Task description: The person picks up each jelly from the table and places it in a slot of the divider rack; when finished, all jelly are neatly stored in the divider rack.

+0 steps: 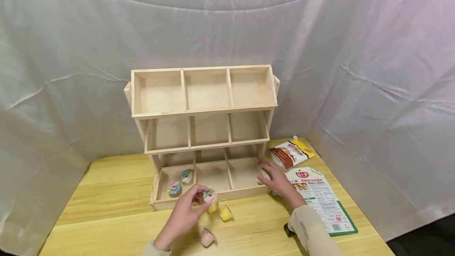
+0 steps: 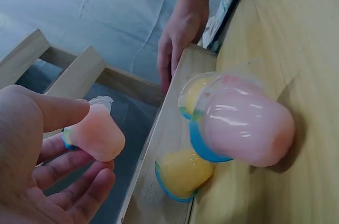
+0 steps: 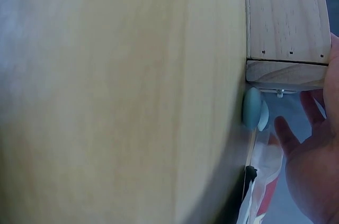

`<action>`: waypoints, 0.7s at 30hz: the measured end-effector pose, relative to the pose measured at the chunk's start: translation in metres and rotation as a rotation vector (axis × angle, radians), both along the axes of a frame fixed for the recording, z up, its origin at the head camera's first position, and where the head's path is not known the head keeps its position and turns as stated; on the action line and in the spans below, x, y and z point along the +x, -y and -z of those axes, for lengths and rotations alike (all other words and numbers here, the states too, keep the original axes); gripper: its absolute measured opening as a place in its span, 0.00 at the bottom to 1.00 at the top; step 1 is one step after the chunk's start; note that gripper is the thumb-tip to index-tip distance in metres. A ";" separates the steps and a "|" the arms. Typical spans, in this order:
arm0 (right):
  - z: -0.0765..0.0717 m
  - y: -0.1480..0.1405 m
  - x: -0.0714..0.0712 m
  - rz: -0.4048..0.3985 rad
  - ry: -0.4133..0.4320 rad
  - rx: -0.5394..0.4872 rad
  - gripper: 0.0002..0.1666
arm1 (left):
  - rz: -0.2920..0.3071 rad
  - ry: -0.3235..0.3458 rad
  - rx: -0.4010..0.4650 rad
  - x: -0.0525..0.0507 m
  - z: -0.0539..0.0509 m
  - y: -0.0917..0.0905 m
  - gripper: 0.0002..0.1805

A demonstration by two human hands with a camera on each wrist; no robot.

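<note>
My left hand [image 1: 185,213] pinches a pink jelly cup [image 2: 98,134] between thumb and fingers, its printed lid facing up in the head view. It is just in front of the bottom tray of a three-tier wooden rack [image 1: 183,204]. Two jelly cups [image 1: 174,188] lie in that tray's left compartment. On the table nearby are two yellow jelly cups [image 1: 226,213] and a pink one [image 1: 207,238]. At the right end of the bottom tray, my right hand [image 1: 277,181] rests with fingers extended against the wood.
Right of the rack lie a red, white and yellow spouted pouch [image 1: 289,153] and a large white and green printed bag [image 1: 321,198]. A small rounded blue-green object [image 3: 255,108] sits by the rack's corner. Grey cloth [image 1: 213,31] hangs behind and at both sides.
</note>
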State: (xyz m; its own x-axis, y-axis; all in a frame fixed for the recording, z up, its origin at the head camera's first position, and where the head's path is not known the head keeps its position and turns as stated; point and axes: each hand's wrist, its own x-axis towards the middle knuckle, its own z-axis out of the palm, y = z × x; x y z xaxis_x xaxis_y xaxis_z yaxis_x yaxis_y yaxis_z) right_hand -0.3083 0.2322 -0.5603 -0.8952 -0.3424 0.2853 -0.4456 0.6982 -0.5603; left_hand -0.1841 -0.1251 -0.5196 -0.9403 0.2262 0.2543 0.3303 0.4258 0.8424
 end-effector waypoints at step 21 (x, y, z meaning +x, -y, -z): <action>0.001 -0.002 0.000 -0.006 -0.005 -0.002 0.31 | -0.053 -0.018 0.045 -0.037 0.011 -0.004 0.27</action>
